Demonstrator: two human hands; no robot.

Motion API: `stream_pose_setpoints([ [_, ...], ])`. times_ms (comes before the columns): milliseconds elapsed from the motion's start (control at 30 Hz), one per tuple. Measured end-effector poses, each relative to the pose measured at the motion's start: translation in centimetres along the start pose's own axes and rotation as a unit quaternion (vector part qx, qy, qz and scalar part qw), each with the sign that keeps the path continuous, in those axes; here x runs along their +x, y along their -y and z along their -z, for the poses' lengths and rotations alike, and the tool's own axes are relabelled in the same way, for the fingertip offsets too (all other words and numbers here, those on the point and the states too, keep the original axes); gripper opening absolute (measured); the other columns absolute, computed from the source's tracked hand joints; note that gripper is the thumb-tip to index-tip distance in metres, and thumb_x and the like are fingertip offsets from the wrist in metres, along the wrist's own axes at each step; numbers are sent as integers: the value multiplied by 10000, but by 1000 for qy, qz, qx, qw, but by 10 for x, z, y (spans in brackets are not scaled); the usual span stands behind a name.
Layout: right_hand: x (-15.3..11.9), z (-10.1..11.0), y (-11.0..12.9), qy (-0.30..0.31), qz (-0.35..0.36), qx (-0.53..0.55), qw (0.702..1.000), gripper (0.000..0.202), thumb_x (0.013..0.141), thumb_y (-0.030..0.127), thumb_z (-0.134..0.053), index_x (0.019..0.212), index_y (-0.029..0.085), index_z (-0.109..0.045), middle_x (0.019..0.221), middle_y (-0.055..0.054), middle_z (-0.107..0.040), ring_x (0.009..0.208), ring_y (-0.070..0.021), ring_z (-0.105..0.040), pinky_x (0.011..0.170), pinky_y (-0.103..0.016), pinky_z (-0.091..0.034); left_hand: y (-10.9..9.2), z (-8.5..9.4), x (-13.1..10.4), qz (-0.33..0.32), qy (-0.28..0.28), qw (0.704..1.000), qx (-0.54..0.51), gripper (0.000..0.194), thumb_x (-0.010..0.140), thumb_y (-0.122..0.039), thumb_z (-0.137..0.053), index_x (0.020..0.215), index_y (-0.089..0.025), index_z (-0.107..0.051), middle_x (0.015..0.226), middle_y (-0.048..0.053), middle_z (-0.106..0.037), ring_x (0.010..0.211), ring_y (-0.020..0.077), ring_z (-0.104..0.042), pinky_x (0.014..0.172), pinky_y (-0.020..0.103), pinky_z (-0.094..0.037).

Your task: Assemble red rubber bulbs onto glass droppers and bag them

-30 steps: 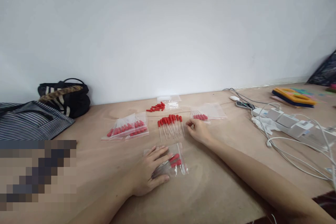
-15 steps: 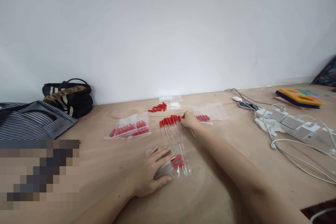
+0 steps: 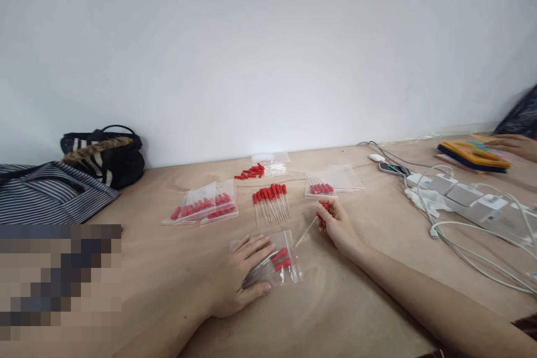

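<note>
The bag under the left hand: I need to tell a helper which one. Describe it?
On the wooden table, nearest the table's front edge, a clear zip bag lies flat under the left hand. Unlike the others, it holds only a few red-capped droppers.

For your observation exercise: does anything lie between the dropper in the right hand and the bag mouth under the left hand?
Nothing visible does. The right hand holds the dropper, tip aimed at the bag pinned by the left hand; only bare table lies between.
</note>
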State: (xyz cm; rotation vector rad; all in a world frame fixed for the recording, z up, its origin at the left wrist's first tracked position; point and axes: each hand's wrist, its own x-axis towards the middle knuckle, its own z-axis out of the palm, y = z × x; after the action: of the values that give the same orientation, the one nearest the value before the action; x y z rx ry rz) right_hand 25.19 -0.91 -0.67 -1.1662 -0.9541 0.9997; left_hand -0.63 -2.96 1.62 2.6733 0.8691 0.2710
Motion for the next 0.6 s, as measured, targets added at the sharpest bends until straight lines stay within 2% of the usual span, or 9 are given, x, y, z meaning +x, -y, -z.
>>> stream_pose_setpoints([
  [167,0,-4,1,3,2,17,1000,442,606,537,-614,844,225,-410,610,68,-425,451,-74,-424,401,-216,-363,-2,2,1,0,-1,1000,0,592,809,-470,-483,1338,-283,-295,1378,52,-362,1265,289,-295,1036,513,-226],
  [300,-5,-10,1,7,-27,48,998,482,569,552,-636,828,219,-402,591,79,-452,461,-76,-465,434,-221,-398,1,-1,0,0,2,1000,3,600,815,-464,-477,1349,-292,-262,1385,50,-351,1269,282,-289,1038,515,-216],
  [500,-19,-19,-2,29,-39,89,995,510,547,502,-699,804,228,-355,598,81,-528,481,-92,-538,497,-244,-451,0,0,0,6,10,1000,1,623,821,-460,-468,1364,-289,-215,1397,50,-328,1273,276,-282,1040,512,-213],
  [600,-21,-22,-4,53,-48,76,995,478,540,487,-713,759,217,-385,582,61,-558,498,-106,-553,533,-264,-465,1,-1,0,6,7,1000,4,648,821,-464,-465,1373,-290,-174,1410,55,-301,1281,279,-262,1039,522,-206],
])
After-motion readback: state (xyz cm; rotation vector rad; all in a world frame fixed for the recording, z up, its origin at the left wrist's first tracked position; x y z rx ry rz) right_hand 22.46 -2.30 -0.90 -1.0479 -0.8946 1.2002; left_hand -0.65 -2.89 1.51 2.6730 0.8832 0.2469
